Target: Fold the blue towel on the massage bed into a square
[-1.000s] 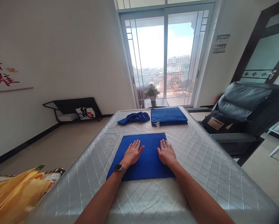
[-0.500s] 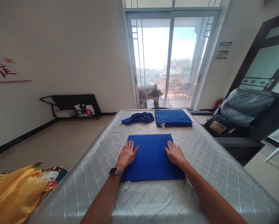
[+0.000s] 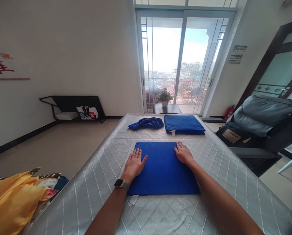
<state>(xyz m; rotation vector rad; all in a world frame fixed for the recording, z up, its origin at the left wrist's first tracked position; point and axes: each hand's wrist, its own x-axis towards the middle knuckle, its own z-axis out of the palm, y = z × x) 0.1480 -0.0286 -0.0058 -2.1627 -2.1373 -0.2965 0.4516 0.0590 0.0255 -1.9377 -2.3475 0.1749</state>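
A flat blue cloth [image 3: 160,169], folded to a rectangle, lies in front of me on a silvery quilted table cover [image 3: 107,182]. A small white label [image 3: 134,199] sticks out at its near left corner. Flat on the cloth's left edge rests my left hand [image 3: 134,163], fingers stretched out, a watch on the wrist. My right hand [image 3: 183,153] lies on the far right corner with its fingers extended. Beyond them are a stack of folded blue cloths [image 3: 184,124] and, to its left, a crumpled blue cloth [image 3: 147,123].
Yellow fabric [image 3: 16,195] is heaped at the lower left. To the right stands a dark recliner [image 3: 263,117]. A potted plant [image 3: 165,97] sits on a chair by the sliding glass door [image 3: 160,58]. A black folded frame [image 3: 72,104] leans against the left wall.
My right hand has slid away from me to the cloth's far right corner. My left hand stays by the left edge. The view has shifted slightly.
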